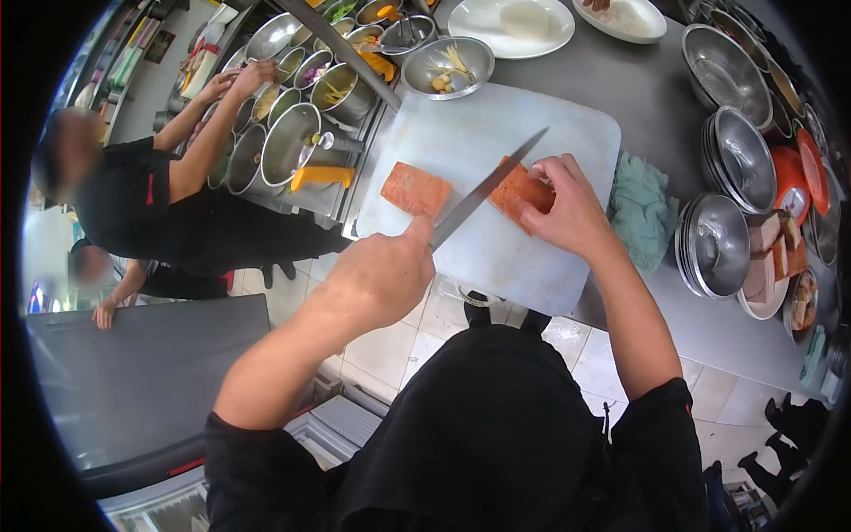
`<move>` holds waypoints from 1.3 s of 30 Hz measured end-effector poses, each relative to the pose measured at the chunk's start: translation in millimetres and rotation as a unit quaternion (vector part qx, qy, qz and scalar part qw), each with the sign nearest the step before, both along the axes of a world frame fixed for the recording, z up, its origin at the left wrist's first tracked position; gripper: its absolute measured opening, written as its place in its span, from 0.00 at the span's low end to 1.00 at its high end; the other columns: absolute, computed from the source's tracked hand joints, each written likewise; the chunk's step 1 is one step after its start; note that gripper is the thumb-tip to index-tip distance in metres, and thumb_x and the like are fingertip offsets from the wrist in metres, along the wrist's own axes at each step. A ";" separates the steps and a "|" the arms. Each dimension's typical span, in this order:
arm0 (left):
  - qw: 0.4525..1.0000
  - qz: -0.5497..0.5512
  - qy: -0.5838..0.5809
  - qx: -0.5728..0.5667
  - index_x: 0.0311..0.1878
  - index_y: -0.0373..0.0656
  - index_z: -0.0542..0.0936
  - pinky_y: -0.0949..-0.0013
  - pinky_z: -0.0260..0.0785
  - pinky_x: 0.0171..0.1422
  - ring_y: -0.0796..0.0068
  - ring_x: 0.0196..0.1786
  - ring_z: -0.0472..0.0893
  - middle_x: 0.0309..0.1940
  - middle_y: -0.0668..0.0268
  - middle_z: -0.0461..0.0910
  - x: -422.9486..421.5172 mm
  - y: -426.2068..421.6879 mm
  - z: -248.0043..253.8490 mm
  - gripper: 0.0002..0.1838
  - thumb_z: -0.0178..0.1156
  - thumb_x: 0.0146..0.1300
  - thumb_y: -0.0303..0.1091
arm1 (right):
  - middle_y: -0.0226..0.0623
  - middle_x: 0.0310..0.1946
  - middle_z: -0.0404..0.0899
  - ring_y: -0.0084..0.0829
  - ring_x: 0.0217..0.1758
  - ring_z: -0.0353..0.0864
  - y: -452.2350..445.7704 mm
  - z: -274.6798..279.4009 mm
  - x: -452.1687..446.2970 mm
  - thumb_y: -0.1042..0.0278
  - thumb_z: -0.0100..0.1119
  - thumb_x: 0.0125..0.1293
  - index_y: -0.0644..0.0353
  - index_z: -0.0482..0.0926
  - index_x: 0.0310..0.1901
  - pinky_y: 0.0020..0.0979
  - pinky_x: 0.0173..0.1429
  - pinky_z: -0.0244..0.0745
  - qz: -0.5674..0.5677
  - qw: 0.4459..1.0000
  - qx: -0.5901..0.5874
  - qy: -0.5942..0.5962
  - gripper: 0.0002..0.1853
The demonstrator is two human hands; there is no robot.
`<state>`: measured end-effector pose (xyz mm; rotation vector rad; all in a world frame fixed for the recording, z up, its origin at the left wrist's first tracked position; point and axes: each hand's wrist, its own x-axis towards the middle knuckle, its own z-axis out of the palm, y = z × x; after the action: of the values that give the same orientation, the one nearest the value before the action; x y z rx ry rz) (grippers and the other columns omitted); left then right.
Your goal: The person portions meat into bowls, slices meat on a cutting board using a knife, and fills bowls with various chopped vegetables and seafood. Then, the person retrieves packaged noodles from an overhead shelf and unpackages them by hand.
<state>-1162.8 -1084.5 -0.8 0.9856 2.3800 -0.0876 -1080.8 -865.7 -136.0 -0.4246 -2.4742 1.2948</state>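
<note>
Head view, orange slab [415, 188], oblong, second slab [518, 196], seemingly alike

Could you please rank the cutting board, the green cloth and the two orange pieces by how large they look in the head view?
1. Cutting board
2. Green cloth
3. Left orange piece and right orange piece, unranked: they look similar, and the right hand partly covers one.

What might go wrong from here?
The knife in the left hand angles close to the right hand, which holds an orange piece, so a slip might cut its fingers. The cutting board seems to reach the counter's near edge, so hard pressing there might shift it.
</note>
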 end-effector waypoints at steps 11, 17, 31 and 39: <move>0.999 -0.020 -0.019 -0.029 0.45 0.35 0.66 0.42 0.71 0.42 0.39 0.33 0.80 0.23 0.44 0.79 0.3 34.4 -25.9 0.10 0.48 0.68 0.33 | 0.41 0.39 0.74 0.45 0.44 0.77 3.5 -11.7 1.7 0.71 0.65 0.47 0.62 0.73 0.39 0.38 0.48 0.74 0.013 1.000 0.014 0.011 0.17; 0.991 0.000 -0.059 -0.121 0.48 0.35 0.65 0.42 0.72 0.43 0.37 0.35 0.81 0.27 0.41 0.80 13.8 -14.0 -2.0 0.11 0.45 0.69 0.33 | 0.41 0.39 0.75 0.44 0.44 0.78 -1.7 -16.3 2.1 0.70 0.66 0.47 0.62 0.73 0.39 0.38 0.48 0.75 -0.004 0.999 0.015 0.035 0.17; 0.999 -0.043 -0.019 0.015 0.45 0.36 0.65 0.41 0.70 0.39 0.35 0.29 0.78 0.21 0.42 0.77 13.9 -2.0 0.2 0.11 0.48 0.69 0.34 | 0.40 0.44 0.73 0.42 0.46 0.79 -6.7 -8.0 25.9 0.71 0.66 0.50 0.62 0.74 0.45 0.36 0.50 0.76 -0.031 0.999 0.014 0.009 0.19; 0.998 -0.009 -0.042 -0.054 0.46 0.35 0.66 0.41 0.70 0.45 0.37 0.36 0.80 0.27 0.42 0.80 20.9 24.9 -27.8 0.11 0.46 0.69 0.35 | 0.40 0.42 0.73 0.41 0.45 0.79 -2.6 -23.2 21.8 0.72 0.66 0.49 0.62 0.74 0.41 0.36 0.47 0.77 -0.028 0.999 -0.016 0.038 0.17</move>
<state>-1141.9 -1059.6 -28.6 0.9418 2.2648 -0.1750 -1059.0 -868.2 -159.1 -0.4409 -2.3659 1.3046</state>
